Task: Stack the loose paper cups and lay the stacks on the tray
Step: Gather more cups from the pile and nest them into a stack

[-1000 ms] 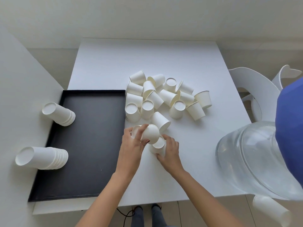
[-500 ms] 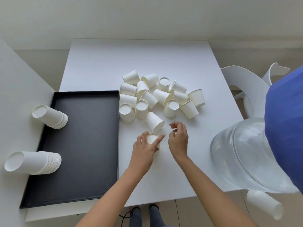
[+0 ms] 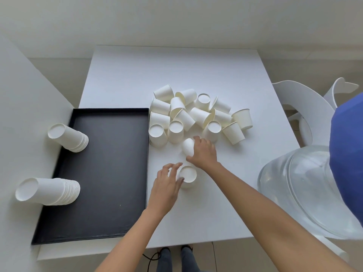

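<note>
Short stack (image 3: 186, 176) stands on the table (image 3: 176, 75), just right of the tray (image 3: 110, 110). Your left hand (image 3: 167, 185) curls round its left side. Just beyond it, apart, a single cup (image 3: 187, 147) lies tilted in your right hand (image 3: 205, 153), fingers wrapped over it; which end faces the stack is unclear. Judgement: the right hand brings the cup back toward you onto the stack while the left steadies. Loose pile (image 3: 196, 114) directly behind. Far stack (image 3: 67, 139) and near stack (image 3: 47, 191) lie across the tray's left rim.
</note>
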`<state>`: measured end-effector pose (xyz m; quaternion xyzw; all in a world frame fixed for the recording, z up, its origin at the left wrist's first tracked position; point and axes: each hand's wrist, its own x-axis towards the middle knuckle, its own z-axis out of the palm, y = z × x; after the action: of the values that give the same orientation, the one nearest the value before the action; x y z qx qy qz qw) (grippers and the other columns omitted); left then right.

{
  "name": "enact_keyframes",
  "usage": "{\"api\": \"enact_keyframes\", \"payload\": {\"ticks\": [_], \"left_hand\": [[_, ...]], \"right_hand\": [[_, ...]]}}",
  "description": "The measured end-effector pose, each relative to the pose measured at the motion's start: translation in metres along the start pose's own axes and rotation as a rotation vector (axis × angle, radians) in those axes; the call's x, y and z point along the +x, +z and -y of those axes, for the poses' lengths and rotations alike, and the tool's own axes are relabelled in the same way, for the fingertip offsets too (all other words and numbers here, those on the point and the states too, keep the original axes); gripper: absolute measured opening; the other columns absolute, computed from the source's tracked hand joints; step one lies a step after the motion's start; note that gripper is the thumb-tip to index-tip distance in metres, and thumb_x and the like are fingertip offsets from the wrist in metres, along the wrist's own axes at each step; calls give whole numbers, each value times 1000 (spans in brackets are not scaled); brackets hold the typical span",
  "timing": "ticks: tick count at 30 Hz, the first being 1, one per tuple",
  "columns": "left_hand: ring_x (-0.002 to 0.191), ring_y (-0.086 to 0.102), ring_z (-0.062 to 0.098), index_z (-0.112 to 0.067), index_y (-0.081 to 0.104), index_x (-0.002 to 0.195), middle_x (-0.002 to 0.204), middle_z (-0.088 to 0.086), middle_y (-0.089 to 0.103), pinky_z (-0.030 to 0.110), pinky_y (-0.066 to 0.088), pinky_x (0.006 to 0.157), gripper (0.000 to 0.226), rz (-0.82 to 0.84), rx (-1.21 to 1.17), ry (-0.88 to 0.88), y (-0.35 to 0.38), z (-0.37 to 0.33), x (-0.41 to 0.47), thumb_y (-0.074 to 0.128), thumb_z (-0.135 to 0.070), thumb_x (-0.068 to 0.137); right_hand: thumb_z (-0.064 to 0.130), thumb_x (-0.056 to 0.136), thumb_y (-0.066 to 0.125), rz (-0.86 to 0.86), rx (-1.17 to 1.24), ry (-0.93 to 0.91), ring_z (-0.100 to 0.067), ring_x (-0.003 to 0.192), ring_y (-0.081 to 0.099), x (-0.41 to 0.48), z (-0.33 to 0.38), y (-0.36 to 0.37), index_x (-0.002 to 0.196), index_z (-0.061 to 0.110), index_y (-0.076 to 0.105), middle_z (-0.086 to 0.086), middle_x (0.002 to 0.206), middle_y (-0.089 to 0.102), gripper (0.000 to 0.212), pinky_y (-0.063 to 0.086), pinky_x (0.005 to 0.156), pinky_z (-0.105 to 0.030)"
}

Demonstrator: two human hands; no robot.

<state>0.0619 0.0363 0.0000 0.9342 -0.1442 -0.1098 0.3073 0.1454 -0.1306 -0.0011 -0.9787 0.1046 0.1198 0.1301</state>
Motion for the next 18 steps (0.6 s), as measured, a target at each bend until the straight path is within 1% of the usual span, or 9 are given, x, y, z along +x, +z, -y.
{"api": "enact_keyframes", "payload": {"ticks": [2,4,6,7,8,11,14,16,18], "left_hand": [[120,44,17,-24,47,132,134,-5,41,32,44,92,33,-115,-110,-71,-6,7,1,42,-29,100],[119,45,16,-21,53,121,127,-6,44,27,39,93,24,-178,-204,-133,-11,14,5,45,-21,98],[120,45,17,-19,54,119,127,-3,43,24,33,93,23,-197,-261,-193,-17,18,14,48,-18,97],[121,44,18,-17,53,121,128,-1,43,24,32,94,25,-209,-280,-217,-22,19,21,50,-17,96],[122,43,20,-14,52,123,130,1,42,24,30,95,28,-229,-292,-235,-26,19,28,51,-16,96],[124,39,27,-8,48,130,135,8,41,22,26,98,36,-309,-293,-273,-43,19,54,50,-8,95],[128,35,28,-9,45,136,140,10,39,24,24,101,45,-361,-275,-263,-59,19,77,51,-3,92],[131,31,29,-12,40,140,144,9,37,31,27,106,52,-353,-237,-252,-66,20,88,54,-7,91],[135,27,31,-12,35,144,147,9,36,40,28,109,59,-338,-146,-254,-68,20,96,57,-11,90]], "right_hand": [[40,78,67,-83,130,53,-29,118,48,-11,-1,-5,142,16,30,-10,127,52,77,38,95,-38],[40,79,67,-235,457,73,-23,113,51,-29,0,-13,143,28,27,-3,126,51,76,43,89,-37],[40,79,71,-369,756,1,-10,114,50,-52,3,-20,140,43,26,12,132,47,76,45,82,-28],[40,78,73,-413,823,-52,-5,115,49,-64,5,-22,138,47,27,19,135,45,76,46,81,-23],[40,78,74,-434,845,-97,-2,115,50,-76,6,-22,138,49,29,22,134,45,75,47,81,-19],[42,80,74,-421,789,-205,-1,110,52,-101,8,-12,137,40,38,14,126,48,68,47,79,-13],[40,81,72,-393,650,-254,-6,107,52,-110,9,2,133,30,45,7,125,49,59,48,73,-16],[35,81,74,-393,591,-248,-6,108,52,-112,9,12,131,26,50,6,125,49,56,49,71,-16],[28,79,76,-388,588,-244,-6,111,52,-114,7,22,128,23,52,6,126,51,54,53,71,-19]]}}
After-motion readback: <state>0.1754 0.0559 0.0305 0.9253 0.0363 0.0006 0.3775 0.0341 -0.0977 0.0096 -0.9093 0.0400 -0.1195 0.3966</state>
